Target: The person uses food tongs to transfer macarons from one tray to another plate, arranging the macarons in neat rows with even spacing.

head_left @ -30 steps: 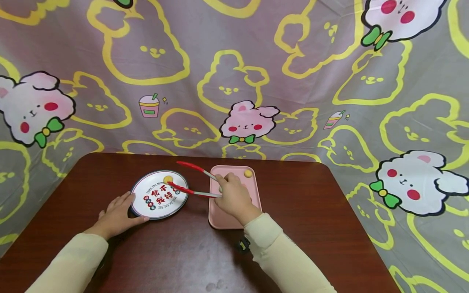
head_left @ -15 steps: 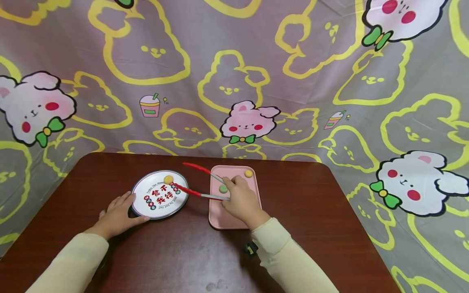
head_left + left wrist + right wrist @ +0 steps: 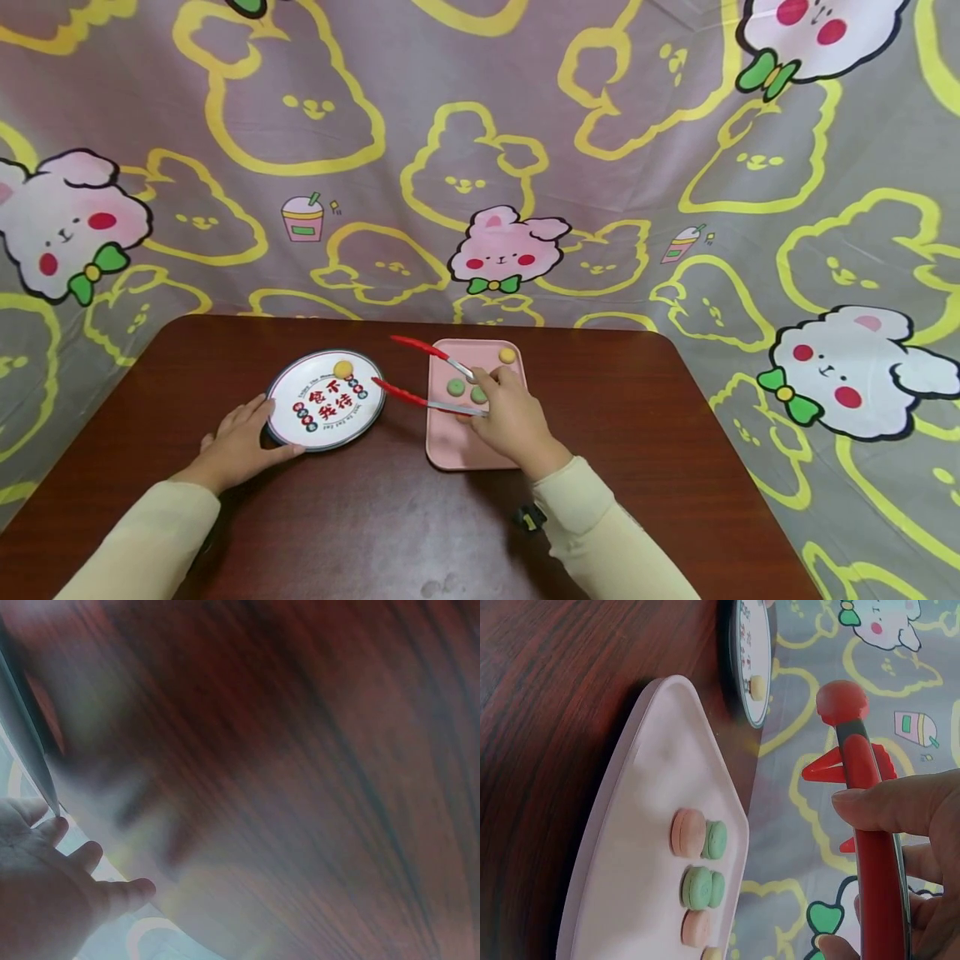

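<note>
Curling, the right-hand fingers (image 3: 904, 804) grip red tongs (image 3: 877, 889).

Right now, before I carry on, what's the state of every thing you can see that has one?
Plate: face up, partly loaded
Yellow macaron: on the plate, not gripped
Tray: flat on the table, partly filled
Tray macarons: whole where visible, not gripped
Tongs: open, tips apart, holding nothing
Right hand: gripping the tongs
Left hand: touching the plate's edge
Cloth: hanging, slightly creased

The right hand (image 3: 513, 423) partly hides the pink tray (image 3: 457, 446).
</note>
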A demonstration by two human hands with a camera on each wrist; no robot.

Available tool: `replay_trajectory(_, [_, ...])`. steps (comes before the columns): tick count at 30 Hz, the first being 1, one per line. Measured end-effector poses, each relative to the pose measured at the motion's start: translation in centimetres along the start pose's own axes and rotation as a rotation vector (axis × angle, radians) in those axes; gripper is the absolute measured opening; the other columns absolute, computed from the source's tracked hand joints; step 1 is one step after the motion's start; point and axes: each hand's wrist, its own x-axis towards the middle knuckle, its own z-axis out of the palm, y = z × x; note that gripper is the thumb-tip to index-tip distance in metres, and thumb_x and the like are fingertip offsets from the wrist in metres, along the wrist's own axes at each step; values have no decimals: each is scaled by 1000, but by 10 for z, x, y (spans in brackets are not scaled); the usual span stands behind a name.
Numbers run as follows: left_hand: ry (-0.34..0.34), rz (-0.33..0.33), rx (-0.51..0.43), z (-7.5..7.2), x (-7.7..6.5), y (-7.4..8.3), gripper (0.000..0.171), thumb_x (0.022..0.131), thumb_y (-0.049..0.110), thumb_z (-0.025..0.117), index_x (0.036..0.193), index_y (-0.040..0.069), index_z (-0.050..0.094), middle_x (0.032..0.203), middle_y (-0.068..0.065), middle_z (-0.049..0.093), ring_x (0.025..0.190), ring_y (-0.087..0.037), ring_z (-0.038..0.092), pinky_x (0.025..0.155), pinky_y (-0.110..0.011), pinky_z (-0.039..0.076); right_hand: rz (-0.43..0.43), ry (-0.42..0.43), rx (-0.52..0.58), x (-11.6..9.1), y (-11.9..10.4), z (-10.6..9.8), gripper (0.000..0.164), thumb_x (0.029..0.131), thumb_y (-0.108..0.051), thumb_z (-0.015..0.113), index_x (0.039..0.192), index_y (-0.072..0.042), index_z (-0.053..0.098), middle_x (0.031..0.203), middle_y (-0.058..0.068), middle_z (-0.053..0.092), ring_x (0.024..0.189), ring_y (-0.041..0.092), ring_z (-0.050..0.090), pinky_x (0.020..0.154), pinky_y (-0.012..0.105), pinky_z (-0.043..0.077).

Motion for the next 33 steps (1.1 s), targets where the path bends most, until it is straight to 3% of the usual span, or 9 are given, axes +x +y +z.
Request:
replay_trajectory(18, [-3,1,-13,3,1,-2,119,73,71,66,146,-11,22,148,-38,15,130,-61,13,91,-83,13,83,17,7,-17,24,-6,61,70,-15,79,128,-12,61,98,8,54,90,22,52,54,34,47])
replay_trajectory(26, [3,8,7,4,1,-3,118,73,72,65,146,-10,22,148,-37,16,130,-61,14,90,-83,15,88,32,5,-23,30,-8,61,70,-18,81,128,-8,62,104,11,57,96,26,54,61,43,53])
replay_trajectory(33, [-3,6,9,4,1,-2,119,73,72,64,146,-11,21,148,-38,15,130,-61,13,90,-83,15,99,38,3,-27,37,-10,64,69,-17,80,129,-7,61,101,11,55,93,26,54,59,42,52])
